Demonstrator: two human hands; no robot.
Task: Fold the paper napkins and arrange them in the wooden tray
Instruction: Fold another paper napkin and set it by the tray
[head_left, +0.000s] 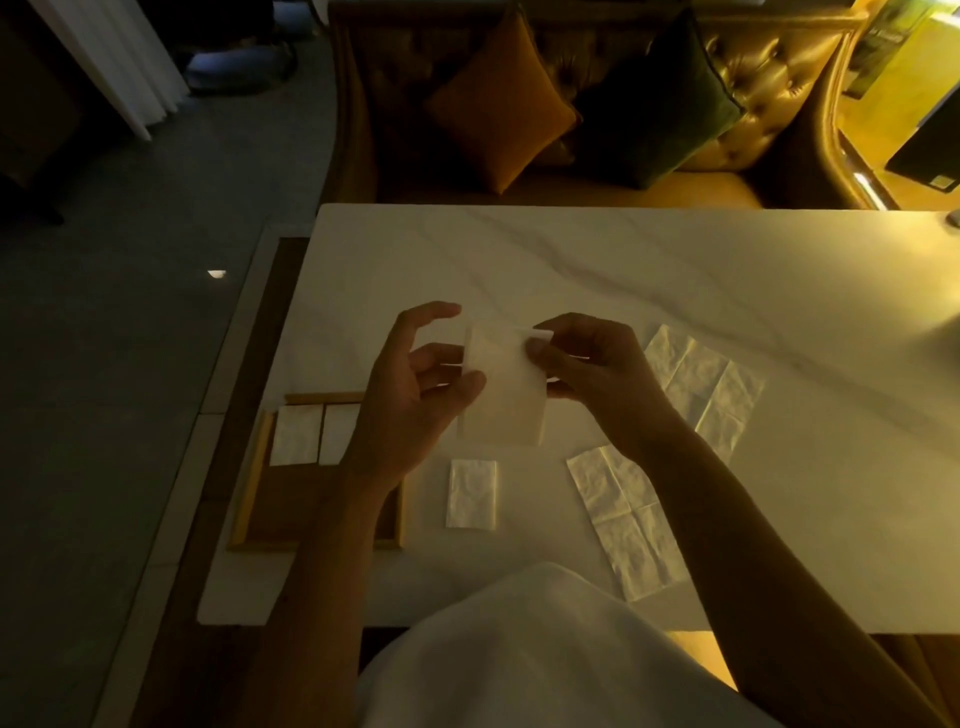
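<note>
Bench (623, 270) first: pale marble, broad, carrying everything under both hands. Tray (249, 499) next, wooden, lying below and just outside the left hand, partly hidden by that forearm; two folded napkins (296, 434) sit side by side along its far edge, and the rest of its floor looks bare. Two unfolded sheets lie beyond and beneath the right arm, one sheet (701, 389) past the wrist, another sheet (623, 519) nearer the body. A folded piece (471, 493) rests on the bench just below the hands, not yet in the tray

The napkin in hand (504, 395) hangs between the two hands, lifted off the bench. The right hand (587, 364) is pinched shut on its upper corner, thumb and forefinger together on the paper. The left hand (415, 384) steadies the opposite edge, thumb against the paper, with the other fingers spread loose above it

Judging by this, a fold is under way. To do it well, I would bring the pinched corner squarely onto its opposite corner, match the edges before pressing, then lay it on the bench and run a finger along the crease. Thin tissue tears or skews easily, so pull lightly. Match the size of the pair in the tray so the row stays even
</note>
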